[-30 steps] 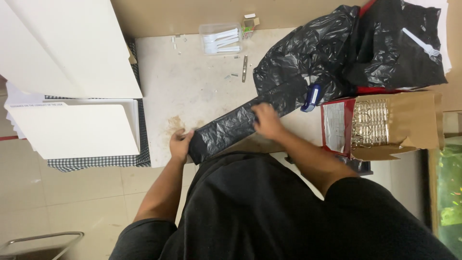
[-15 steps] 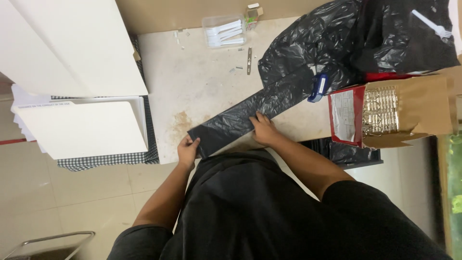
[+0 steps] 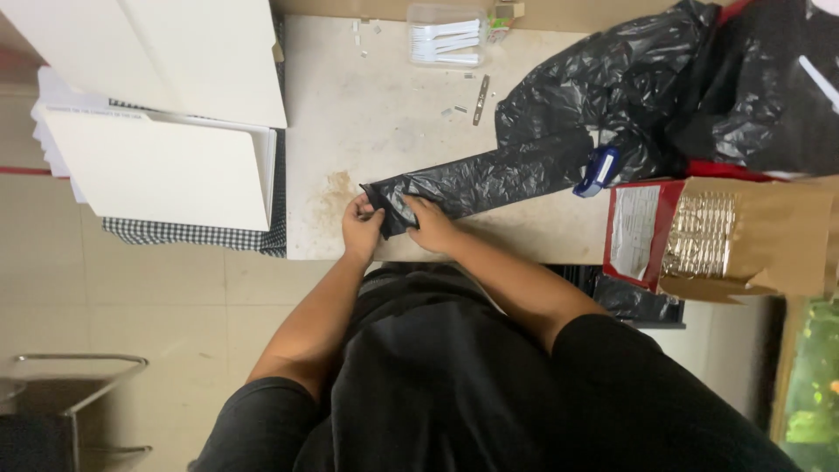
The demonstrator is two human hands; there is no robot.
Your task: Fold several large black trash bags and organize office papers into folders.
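Bare tabletop ahead; white boards block left.

light: soft, even, indoor | shadows: faint | glare: sheen on black plastic bag beside fingers | focus: sharp, slight edge softness

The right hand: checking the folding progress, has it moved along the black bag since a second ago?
Yes. The right hand slid toward the bag's end near the table stain, meeting the left hand.

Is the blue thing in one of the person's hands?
No, the blue thing lies on the table beside the black bag, away from both hands.
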